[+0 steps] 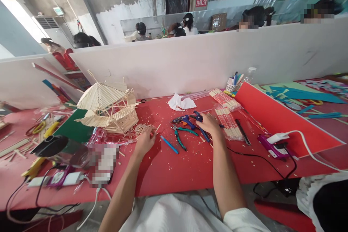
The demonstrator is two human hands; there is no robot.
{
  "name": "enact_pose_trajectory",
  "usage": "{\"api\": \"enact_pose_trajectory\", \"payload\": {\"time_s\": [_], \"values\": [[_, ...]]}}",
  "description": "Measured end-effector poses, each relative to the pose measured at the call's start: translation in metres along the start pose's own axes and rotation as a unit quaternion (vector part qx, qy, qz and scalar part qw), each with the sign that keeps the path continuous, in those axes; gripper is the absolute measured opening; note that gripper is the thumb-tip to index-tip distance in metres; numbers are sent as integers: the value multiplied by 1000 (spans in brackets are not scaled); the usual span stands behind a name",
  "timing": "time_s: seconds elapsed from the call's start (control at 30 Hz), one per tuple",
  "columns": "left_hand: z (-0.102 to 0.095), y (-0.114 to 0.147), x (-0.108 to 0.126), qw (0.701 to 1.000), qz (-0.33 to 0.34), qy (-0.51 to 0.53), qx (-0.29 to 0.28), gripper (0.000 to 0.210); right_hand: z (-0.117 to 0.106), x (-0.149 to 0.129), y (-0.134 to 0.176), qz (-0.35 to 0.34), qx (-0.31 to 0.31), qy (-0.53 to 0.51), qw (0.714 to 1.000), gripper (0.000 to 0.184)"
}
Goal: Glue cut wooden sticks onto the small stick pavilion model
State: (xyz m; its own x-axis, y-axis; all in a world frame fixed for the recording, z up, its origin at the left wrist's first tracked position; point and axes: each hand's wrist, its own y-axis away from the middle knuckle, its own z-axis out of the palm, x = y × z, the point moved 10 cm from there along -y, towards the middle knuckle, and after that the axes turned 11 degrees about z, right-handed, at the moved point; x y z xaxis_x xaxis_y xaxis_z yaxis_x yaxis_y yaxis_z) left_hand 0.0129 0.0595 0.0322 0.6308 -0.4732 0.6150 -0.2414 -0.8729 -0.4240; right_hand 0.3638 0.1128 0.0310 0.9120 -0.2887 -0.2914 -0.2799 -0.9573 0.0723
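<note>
My left hand (pixel 146 140) is closed in a pinch on a short wooden stick (pixel 158 128), beside a small heap of cut stick pieces (pixel 143 128). My right hand (pixel 211 125) is closed around what looks like a blue glue gun (pixel 199 116), its grip partly hidden by the fingers. Left of it lies a blue-handled cutting tool (pixel 185 120). Green-handled pliers (pixel 187 131) and a blue pen (pixel 169 144) rest between my hands. A pavilion-like model of wooden sticks (pixel 111 108) stands behind my left hand.
White tissue (pixel 181 102) and packs of wooden sticks (pixel 228 121) lie at the back. A red board (pixel 274 116) leans at right near a purple power strip (pixel 273 147) with cords. A dark-lidded clear container (pixel 65 148) and a phone (pixel 106 165) are left. A white partition (pixel 176 61) runs behind.
</note>
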Motion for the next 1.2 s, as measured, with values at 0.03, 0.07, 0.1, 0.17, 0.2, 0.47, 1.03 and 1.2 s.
{"api": "enact_pose_trajectory", "payload": {"time_s": [0.03,0.07,0.1,0.17,0.2,0.47,1.03,1.2], "values": [[4,1,2,1000,7,-13,-14,17,3,-1,0,2,-5,3,1000,44],[8,1,5,999,14,-26,-28,15,7,-2,1,3,-11,6,1000,43],[11,1,7,998,21,-38,-39,14,9,-3,1,3,-17,8,1000,42],[14,2,10,996,31,-59,-57,13,11,-4,3,4,-22,8,1000,43],[14,2,12,995,34,-67,-64,12,9,-6,4,3,-21,6,1000,45],[15,27,62,980,98,-129,-119,22,-44,-105,78,-216,4,-236,948,35],[-5,72,67,977,108,-182,-17,25,130,-382,402,-499,-568,-203,622,112],[-10,74,69,980,115,-163,-3,29,155,-383,422,-330,-717,-313,528,76]]}}
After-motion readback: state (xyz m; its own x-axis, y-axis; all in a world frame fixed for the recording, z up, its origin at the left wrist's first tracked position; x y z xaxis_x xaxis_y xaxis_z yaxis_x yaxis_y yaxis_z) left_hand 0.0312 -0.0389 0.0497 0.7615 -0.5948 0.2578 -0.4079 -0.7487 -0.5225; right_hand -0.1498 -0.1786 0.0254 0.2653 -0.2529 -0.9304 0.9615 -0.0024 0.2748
